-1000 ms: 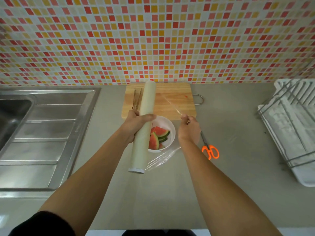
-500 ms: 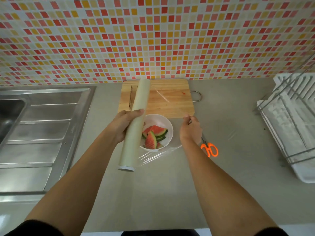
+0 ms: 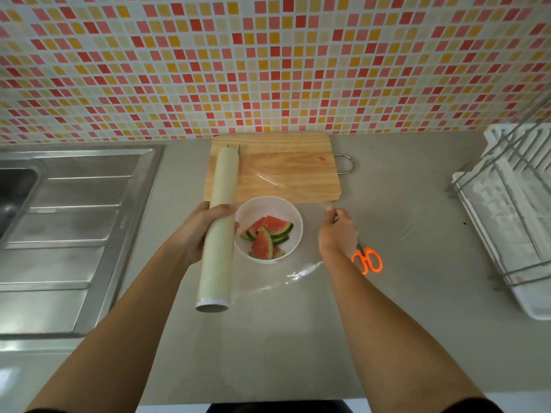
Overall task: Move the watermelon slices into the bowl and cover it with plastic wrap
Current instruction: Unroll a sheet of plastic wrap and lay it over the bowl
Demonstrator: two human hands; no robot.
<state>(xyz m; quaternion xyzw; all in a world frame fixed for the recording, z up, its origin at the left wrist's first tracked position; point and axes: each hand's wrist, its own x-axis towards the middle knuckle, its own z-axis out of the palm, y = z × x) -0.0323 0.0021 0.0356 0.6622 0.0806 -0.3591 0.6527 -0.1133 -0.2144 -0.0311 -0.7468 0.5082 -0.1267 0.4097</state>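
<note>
A white bowl (image 3: 286, 208) stands on the grey counter just in front of the chopping board, with several watermelon slices (image 3: 267, 239) inside. My left hand (image 3: 198, 232) grips a long pale roll of plastic wrap (image 3: 220, 222) held lengthwise to the left of the bowl. My right hand (image 3: 337, 231) is to the right of the bowl and pinches the free edge of the clear film (image 3: 298, 274). The sheet is stretched from the roll across the bowl; its glinting near edge lies on the counter.
A wooden chopping board (image 3: 286, 165) with a metal handle lies behind the bowl, tongs (image 3: 234, 148) partly hidden by the roll. Orange-handled scissors (image 3: 368, 260) lie right of my right wrist. A steel sink (image 3: 59, 222) is on the left, a white dish rack (image 3: 512, 210) on the right.
My left hand has carried the roll leftward, off the bowl, and the film is now drawn out wider over the bowl. My right hand has stayed beside the bowl's right side, holding the film's edge.
</note>
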